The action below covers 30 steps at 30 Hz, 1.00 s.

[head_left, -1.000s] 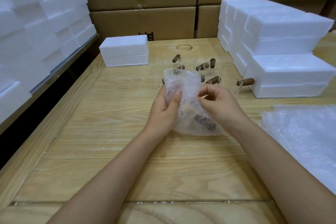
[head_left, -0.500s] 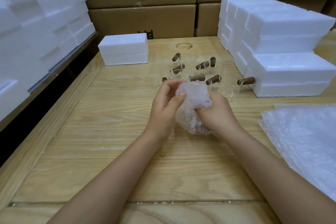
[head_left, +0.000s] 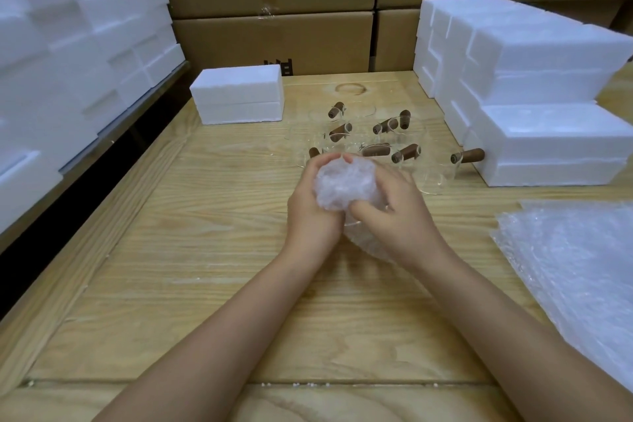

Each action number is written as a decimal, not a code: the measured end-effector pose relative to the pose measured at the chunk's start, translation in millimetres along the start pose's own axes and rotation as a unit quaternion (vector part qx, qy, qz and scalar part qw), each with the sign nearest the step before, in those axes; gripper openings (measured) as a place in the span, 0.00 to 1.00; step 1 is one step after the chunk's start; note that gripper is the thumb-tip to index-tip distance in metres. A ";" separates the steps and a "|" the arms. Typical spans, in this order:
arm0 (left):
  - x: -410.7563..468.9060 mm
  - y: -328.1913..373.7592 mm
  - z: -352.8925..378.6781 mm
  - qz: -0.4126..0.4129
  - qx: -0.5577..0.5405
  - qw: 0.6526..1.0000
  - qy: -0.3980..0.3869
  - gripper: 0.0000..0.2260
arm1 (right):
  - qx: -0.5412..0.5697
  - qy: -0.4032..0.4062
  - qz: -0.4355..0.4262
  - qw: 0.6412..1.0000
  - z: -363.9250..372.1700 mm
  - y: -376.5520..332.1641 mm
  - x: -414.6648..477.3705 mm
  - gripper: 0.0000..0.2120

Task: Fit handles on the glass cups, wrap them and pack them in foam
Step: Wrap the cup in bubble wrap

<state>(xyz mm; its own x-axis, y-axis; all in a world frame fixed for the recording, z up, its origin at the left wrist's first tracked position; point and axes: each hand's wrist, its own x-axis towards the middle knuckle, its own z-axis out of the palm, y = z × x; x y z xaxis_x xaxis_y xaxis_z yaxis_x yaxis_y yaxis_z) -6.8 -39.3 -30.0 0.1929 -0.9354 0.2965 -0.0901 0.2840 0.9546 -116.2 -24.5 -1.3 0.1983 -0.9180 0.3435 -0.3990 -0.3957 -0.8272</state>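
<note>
A cup bundled in bubble wrap (head_left: 346, 187) is held over the middle of the wooden table (head_left: 191, 250). My left hand (head_left: 313, 212) cups its left side and my right hand (head_left: 397, 212) grips it from the right, thumb pressed into the wrap. The glass inside is hidden. Behind the bundle stand several clear glass cups with brown wooden handles (head_left: 406, 152). One more such cup (head_left: 467, 157) sits against the foam stack on the right.
A white foam box (head_left: 238, 94) stands at the back left of the table. Stacked foam boxes (head_left: 534, 92) fill the back right. Bubble wrap sheets (head_left: 575, 267) lie at the right edge. Foam pieces (head_left: 68, 44) line the left; cardboard cartons (head_left: 274, 3) stand behind.
The loose top of the bubble wrap has been folded down and crumpled into a tight ball. Both hands have closed round the bundle.
</note>
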 end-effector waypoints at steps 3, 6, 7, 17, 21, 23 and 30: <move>2.2 -2.5 -5.5 0.011 -0.030 0.999 0.013 0.28 | 0.171 -0.062 0.061 0.981 -6.3 0.3 4.4 0.23; 0.4 -3.7 -6.0 0.009 -0.034 0.999 0.013 0.25 | 0.202 -0.072 0.071 0.974 -11.8 2.0 4.2 0.16; -0.3 -3.6 -6.2 0.005 -0.030 1.000 0.006 0.23 | 0.158 -0.077 0.046 0.983 -11.6 3.2 3.5 0.16; -15.7 12.4 3.6 0.055 0.062 0.983 -0.161 0.28 | -0.039 0.129 0.031 0.990 -12.2 21.2 11.1 0.30; -17.3 11.2 9.4 0.054 0.084 0.993 -0.071 0.23 | -0.064 0.088 0.003 0.994 -8.8 16.6 10.4 0.27; -13.5 12.2 6.0 0.041 0.058 0.997 0.000 0.23 | 0.005 0.031 0.024 0.999 -7.7 12.9 9.7 0.29; -6.6 12.3 -1.9 0.000 -0.015 0.997 0.069 0.26 | 0.037 -0.023 0.100 0.994 -0.3 19.5 7.1 0.15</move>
<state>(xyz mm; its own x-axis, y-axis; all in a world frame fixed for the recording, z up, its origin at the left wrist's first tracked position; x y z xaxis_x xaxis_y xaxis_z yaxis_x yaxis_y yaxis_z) -7.3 -29.2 -20.2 0.3265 -0.8976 0.2963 -0.0613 0.2927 0.9542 -122.9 -38.7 -14.9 0.1636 -0.9752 0.1490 -0.3679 -0.2005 -0.9080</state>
